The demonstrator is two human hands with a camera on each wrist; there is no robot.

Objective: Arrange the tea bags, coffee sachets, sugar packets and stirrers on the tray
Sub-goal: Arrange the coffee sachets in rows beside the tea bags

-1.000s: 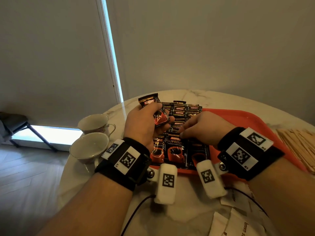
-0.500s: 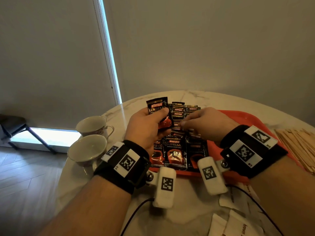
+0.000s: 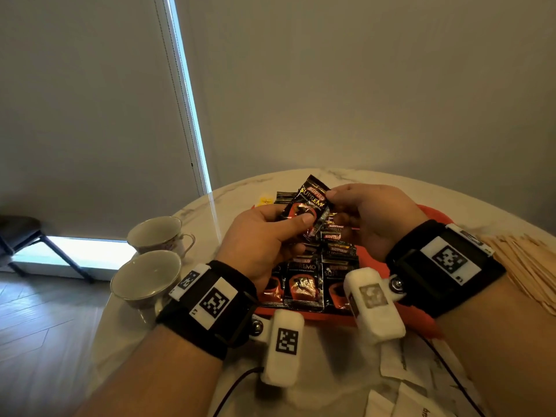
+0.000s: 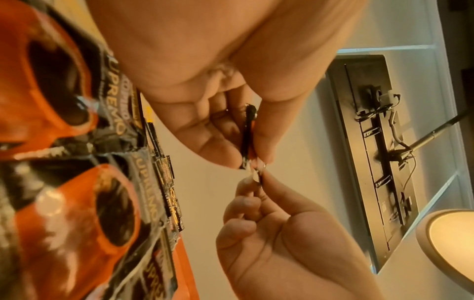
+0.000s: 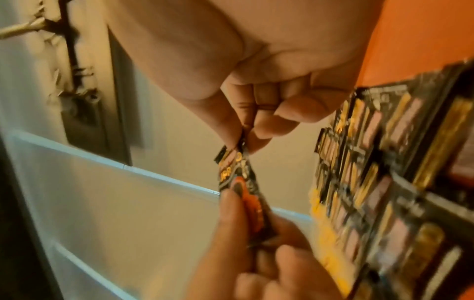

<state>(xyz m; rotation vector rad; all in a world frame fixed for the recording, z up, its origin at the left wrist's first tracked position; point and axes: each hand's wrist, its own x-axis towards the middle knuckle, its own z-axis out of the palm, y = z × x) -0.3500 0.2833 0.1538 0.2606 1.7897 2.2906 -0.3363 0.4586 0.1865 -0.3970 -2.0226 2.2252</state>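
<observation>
A black and red coffee sachet [image 3: 307, 204] is held up above the orange tray [image 3: 430, 213]. My left hand [image 3: 264, 236] pinches its lower part between thumb and fingers. My right hand [image 3: 370, 215] pinches its top right corner. The left wrist view shows the sachet [image 4: 247, 130] edge-on between both hands. In the right wrist view the same sachet [image 5: 241, 186] hangs between the two pinches. Several more coffee sachets [image 3: 304, 284] lie in overlapping rows on the tray. Wooden stirrers [image 3: 529, 266] lie in a heap right of the tray.
Two empty cups [image 3: 147, 275] stand on the marble table [image 3: 355, 174] left of the tray. White paper packets [image 3: 418, 398] lie near the table's front edge. A small yellow packet [image 3: 265, 200] lies behind the tray. Cables run from my wrist cameras.
My left hand lifted the sachet higher and tilted it. My right hand rose from the sachets on the tray and took hold of its top corner.
</observation>
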